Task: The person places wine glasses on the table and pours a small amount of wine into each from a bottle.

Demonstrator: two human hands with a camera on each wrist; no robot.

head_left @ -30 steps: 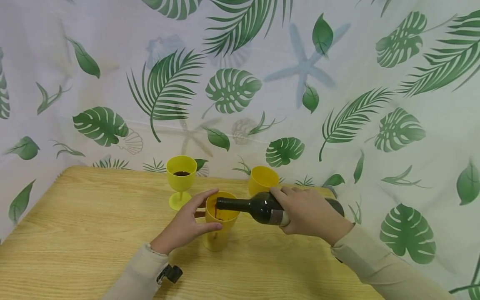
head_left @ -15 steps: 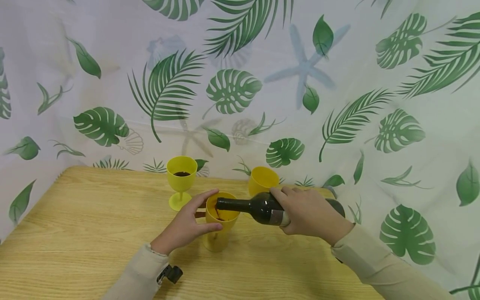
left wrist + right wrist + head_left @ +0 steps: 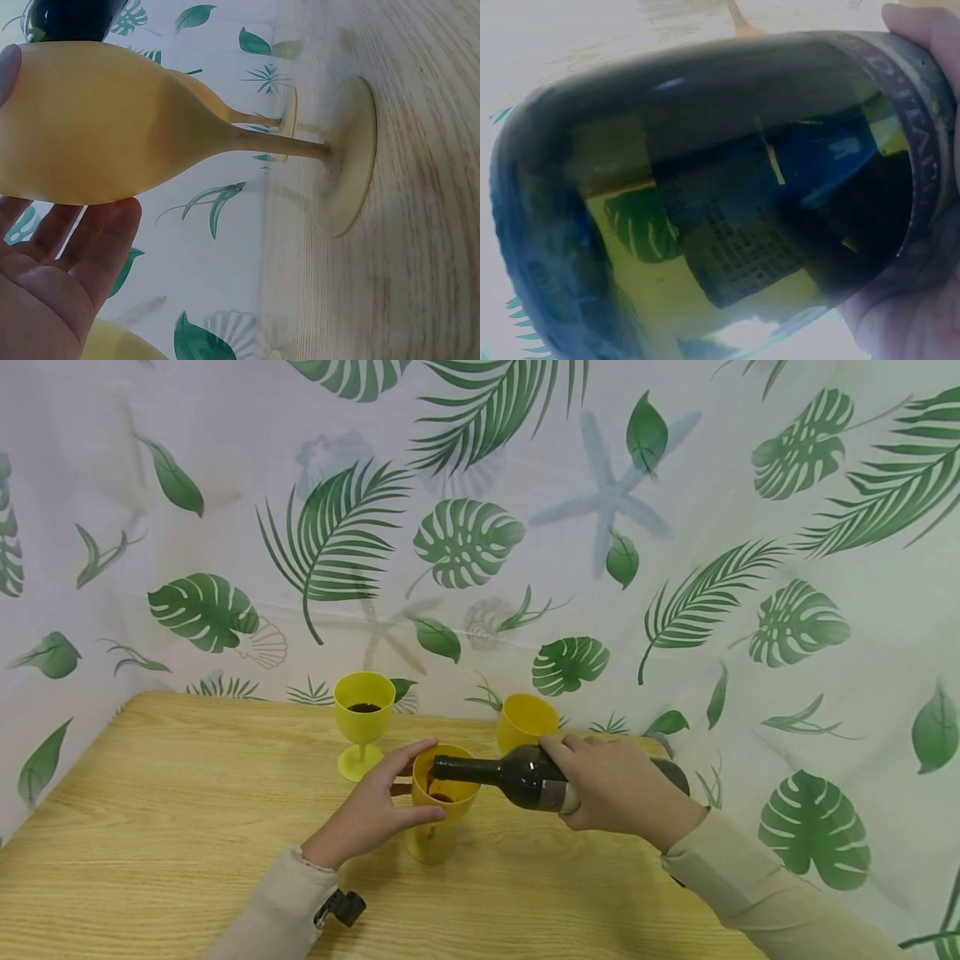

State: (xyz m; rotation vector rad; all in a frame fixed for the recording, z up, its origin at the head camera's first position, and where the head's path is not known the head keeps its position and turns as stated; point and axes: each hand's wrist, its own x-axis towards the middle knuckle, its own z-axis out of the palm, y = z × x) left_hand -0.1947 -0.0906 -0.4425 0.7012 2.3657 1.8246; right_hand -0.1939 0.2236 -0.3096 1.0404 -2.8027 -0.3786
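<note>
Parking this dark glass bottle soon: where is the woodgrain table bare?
Bare: the table left of the bright yellow stemmed goblet and left hand, and its near strip between the beige sleeves. Crowded: the middle, where the bottle pours into the front amber goblet near the rear amber goblet.

A light wood table (image 3: 187, 843) stands before me, a white sheet (image 3: 543, 581) rising behind it, printed with green leaves (image 3: 468, 543), faint shells (image 3: 487, 622) and a pale blue starfish (image 3: 611, 497).
</note>
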